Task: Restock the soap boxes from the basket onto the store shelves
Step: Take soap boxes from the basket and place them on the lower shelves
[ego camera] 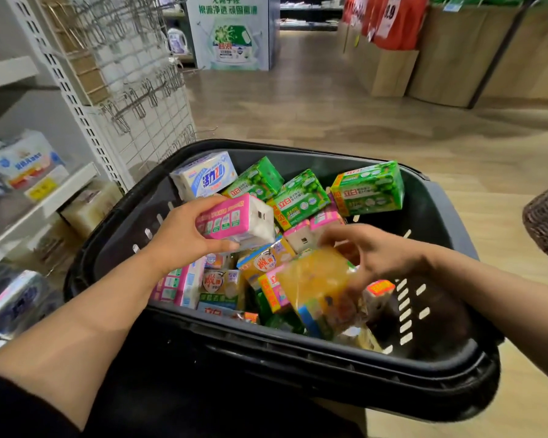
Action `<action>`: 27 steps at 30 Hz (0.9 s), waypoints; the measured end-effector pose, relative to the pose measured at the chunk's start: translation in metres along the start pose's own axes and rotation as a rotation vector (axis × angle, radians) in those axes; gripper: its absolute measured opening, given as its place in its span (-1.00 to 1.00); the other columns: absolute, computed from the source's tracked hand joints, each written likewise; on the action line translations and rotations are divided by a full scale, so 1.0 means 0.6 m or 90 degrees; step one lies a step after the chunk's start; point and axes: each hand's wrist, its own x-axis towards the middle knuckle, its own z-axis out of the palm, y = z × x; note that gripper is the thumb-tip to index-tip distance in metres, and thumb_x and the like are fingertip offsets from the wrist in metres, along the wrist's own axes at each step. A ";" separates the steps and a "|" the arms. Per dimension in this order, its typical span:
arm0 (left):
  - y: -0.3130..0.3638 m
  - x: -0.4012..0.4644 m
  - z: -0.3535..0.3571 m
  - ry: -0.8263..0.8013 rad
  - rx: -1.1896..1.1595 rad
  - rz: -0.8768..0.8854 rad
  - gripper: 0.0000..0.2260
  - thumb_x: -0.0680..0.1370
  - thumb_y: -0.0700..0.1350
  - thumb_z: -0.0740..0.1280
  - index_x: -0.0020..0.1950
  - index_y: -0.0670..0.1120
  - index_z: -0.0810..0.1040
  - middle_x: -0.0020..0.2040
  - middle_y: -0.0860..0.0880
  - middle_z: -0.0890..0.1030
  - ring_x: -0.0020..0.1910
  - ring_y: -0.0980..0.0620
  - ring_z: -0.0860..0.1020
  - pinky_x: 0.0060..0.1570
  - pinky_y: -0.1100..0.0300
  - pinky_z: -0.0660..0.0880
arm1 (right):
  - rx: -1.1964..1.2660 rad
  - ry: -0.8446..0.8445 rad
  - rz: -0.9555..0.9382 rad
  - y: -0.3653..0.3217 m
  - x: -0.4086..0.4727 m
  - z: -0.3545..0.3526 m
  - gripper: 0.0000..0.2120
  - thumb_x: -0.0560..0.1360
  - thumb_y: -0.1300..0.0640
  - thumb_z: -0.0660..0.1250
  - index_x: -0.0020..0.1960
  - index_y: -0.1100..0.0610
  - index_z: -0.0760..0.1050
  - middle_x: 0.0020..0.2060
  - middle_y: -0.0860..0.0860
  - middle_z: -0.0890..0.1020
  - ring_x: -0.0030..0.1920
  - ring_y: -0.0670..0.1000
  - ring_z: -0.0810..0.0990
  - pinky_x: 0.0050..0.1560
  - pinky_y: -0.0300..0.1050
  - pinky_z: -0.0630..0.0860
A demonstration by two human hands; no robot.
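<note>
Pink soap box (234, 221): held above the black basket (440, 371) in the left hand (184, 238), thumb and fingers round its short end. Likely light, stiff card, glossy; hold across flat faces. Right hand (377, 254) pinches a yellow wrapped pack (314, 282), probably softer. Shelves (60, 184) left.

We see two bare forearms reaching in from the lower edge, uncovered from wrist to near the elbow; the left hand (184, 235) and the right hand (370, 257) wear no gloves, rings or watch that we can make out; at the bottom left corner a dark sleeve (16, 409) covers the upper left arm; we find no markings on it.
</note>
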 end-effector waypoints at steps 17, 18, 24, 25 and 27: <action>-0.011 0.000 -0.012 0.114 0.193 -0.168 -0.30 0.21 0.06 0.65 0.31 0.07 0.52 0.08 0.06 0.63 0.08 0.02 0.59 0.12 0.00 0.51 | 0.290 0.132 0.213 -0.008 0.101 0.032 -0.47 0.10 0.03 0.66 0.00 0.20 0.63 -0.09 0.08 0.71 -0.08 0.08 0.69 -0.04 0.00 0.62; -0.010 0.000 -0.012 0.111 0.190 -0.173 -0.29 0.21 0.06 0.65 0.32 0.06 0.51 0.08 0.05 0.63 0.09 0.01 0.59 0.12 0.00 0.51 | 0.307 0.114 0.209 -0.009 0.098 0.033 -0.49 0.12 0.07 0.66 0.01 0.21 0.64 -0.07 0.09 0.71 -0.03 0.11 0.69 0.04 0.06 0.61; -0.006 0.000 -0.012 0.098 0.190 -0.171 -0.30 0.21 0.03 0.65 0.32 0.05 0.51 -0.03 0.10 0.58 0.04 0.03 0.58 0.12 0.03 0.51 | 0.440 0.050 0.236 -0.028 0.082 0.041 -0.60 0.24 0.32 0.57 0.05 0.34 0.61 -0.04 0.16 0.70 -0.01 0.12 0.68 0.10 0.03 0.59; -0.008 0.000 -0.012 0.096 0.182 -0.174 -0.30 0.20 0.02 0.66 0.30 0.06 0.52 -0.03 0.09 0.59 0.03 0.03 0.59 0.12 0.02 0.52 | 0.439 0.041 0.245 -0.030 0.080 0.040 -0.61 0.26 0.33 0.56 0.06 0.34 0.60 -0.03 0.16 0.69 -0.01 0.12 0.68 0.08 0.03 0.59; -0.011 0.000 -0.016 0.096 0.157 -0.179 -0.28 0.16 -0.01 0.68 0.28 0.05 0.53 -0.01 0.07 0.62 0.02 0.04 0.59 0.12 -0.01 0.53 | 0.428 0.057 0.248 -0.036 0.073 0.036 -0.61 0.28 0.36 0.53 0.08 0.33 0.57 -0.06 0.17 0.70 -0.07 0.13 0.69 -0.02 0.05 0.58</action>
